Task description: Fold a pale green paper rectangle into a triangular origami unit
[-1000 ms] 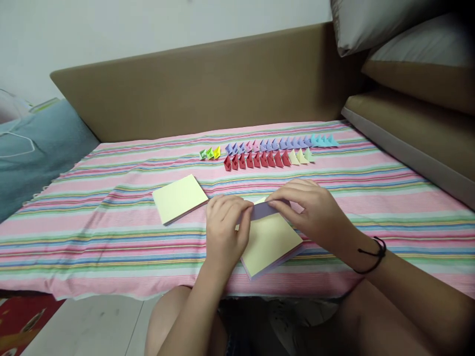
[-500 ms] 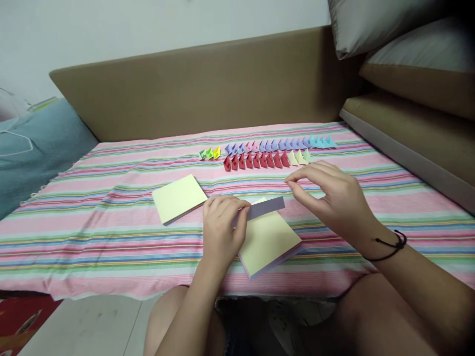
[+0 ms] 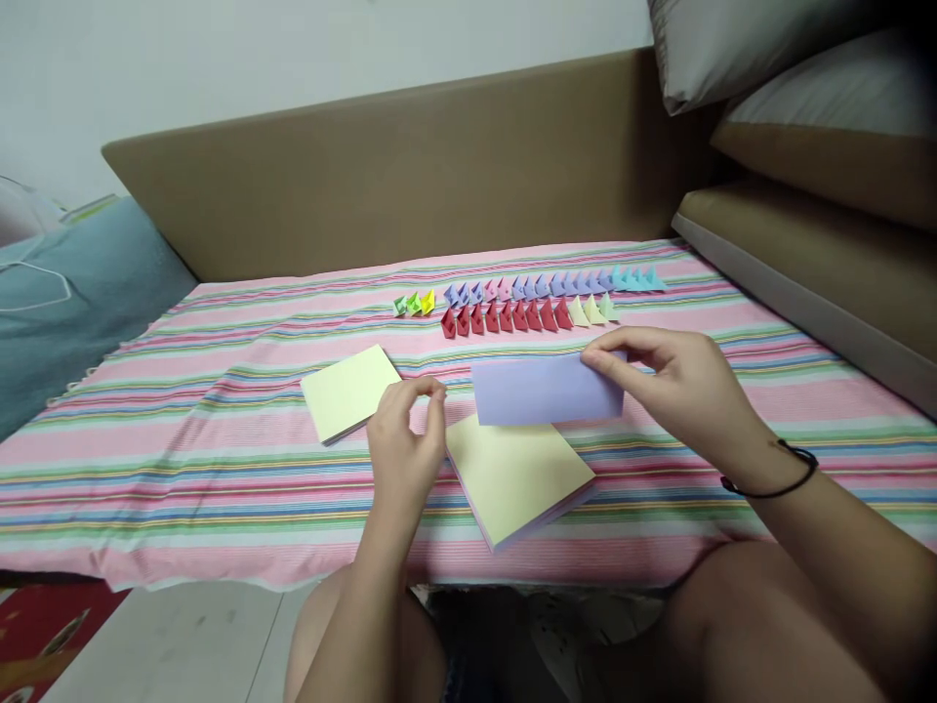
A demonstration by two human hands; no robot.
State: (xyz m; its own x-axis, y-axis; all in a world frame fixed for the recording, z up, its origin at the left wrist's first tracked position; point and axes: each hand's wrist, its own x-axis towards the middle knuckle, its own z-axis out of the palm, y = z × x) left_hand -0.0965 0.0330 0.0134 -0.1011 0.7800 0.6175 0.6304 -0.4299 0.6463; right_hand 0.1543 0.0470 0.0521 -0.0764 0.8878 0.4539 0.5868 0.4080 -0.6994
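My right hand (image 3: 663, 376) pinches a lilac sheet of paper (image 3: 542, 392) by its upper right corner, between thumb and fingers. The sheet is a long rectangle, held up broadside over a stack of pale yellow paper (image 3: 523, 488); whether it is folded I cannot tell. Left of the sheet and apart from it, my left hand (image 3: 406, 430) has thumb and forefinger tips brought together, with nothing visible between them. Behind that hand lies a second pale yellow paper stack (image 3: 347, 391), its right edge partly covered by the fingers.
Folded paper boats stand in rows farther back: red ones (image 3: 505, 318), blue ones (image 3: 636, 281) and a few green and yellow ones (image 3: 414, 303). A striped cloth (image 3: 220, 420) covers the seat. Cushions (image 3: 820, 234) are piled at the right, before a brown backrest (image 3: 410, 176).
The paper has passed from my left hand to my right and is turned broadside. My left hand has let go and drawn back left.
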